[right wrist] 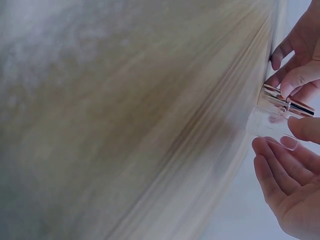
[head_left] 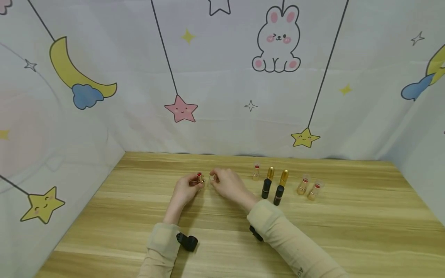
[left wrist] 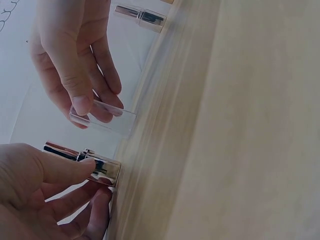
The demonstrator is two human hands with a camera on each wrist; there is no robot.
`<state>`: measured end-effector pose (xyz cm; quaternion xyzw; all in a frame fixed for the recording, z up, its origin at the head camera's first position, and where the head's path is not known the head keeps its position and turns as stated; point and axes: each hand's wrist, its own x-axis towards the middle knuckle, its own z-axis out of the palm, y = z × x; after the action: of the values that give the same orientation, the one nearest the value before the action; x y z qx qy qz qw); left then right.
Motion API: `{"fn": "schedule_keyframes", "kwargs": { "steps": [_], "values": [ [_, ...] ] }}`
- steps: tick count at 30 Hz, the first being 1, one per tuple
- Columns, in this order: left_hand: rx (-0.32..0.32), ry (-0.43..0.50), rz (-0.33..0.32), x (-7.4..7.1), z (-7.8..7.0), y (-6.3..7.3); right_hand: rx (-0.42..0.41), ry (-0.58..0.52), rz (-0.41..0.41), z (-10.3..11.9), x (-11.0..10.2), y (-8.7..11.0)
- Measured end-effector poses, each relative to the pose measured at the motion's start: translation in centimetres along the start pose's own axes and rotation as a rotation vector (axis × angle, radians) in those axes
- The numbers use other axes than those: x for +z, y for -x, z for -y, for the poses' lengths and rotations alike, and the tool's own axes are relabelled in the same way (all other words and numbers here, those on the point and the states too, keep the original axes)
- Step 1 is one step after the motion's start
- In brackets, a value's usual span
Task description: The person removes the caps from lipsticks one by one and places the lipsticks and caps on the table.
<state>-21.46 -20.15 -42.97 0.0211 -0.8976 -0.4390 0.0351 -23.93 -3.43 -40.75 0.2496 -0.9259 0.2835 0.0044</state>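
Note:
My left hand [head_left: 185, 189] pinches a gold lipstick tube [left wrist: 102, 167] between thumb and fingers, its base close to the table. A red lipstick bullet [head_left: 199, 175] shows at its top in the head view. Just to the right of it, my right hand [head_left: 229, 186] holds a clear cap [left wrist: 107, 119] by its upper part. The cap is upright beside the tube, not over it. In the right wrist view the see-through cap [right wrist: 264, 124] appears close alongside the gold tube [right wrist: 274, 100].
Right of the hands stands a capped red lipstick [head_left: 256, 173]. Beside it are two black tubes [head_left: 266, 189] with gold bullet-shaped pieces [head_left: 284, 177] behind them. Two more capped red lipsticks [head_left: 303, 186] stand further right. A printed cloth [head_left: 222, 131] hangs along the table's back edge.

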Motion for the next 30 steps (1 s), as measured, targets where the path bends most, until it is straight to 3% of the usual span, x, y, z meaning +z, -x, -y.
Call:
{"fn": "schedule_keyframes", "kwargs": {
  "steps": [11, 15, 21, 26, 30],
  "values": [
    [-0.057, 0.064, -0.022, 0.1, -0.5, 0.1, 0.070, -0.056, 0.039, -0.3, -0.1, 0.3],
    [-0.093, 0.078, -0.065, -0.2, -0.8, 0.2, 0.103, -0.093, 0.039, -0.2, -0.3, 0.4],
    [-0.111, 0.080, -0.180, -0.6, -1.7, 0.6, 0.099, -0.134, -0.011, 0.3, -0.7, 1.0],
    [-0.057, 0.059, -0.283, -1.1, -3.0, 1.3, 0.072, -0.142, -0.068, 1.1, -1.2, 1.7],
    [0.006, 0.040, -0.308, -1.4, -4.2, 2.0, 0.051, -0.178, -0.138, 1.7, -1.8, 2.7]
  ]
}}
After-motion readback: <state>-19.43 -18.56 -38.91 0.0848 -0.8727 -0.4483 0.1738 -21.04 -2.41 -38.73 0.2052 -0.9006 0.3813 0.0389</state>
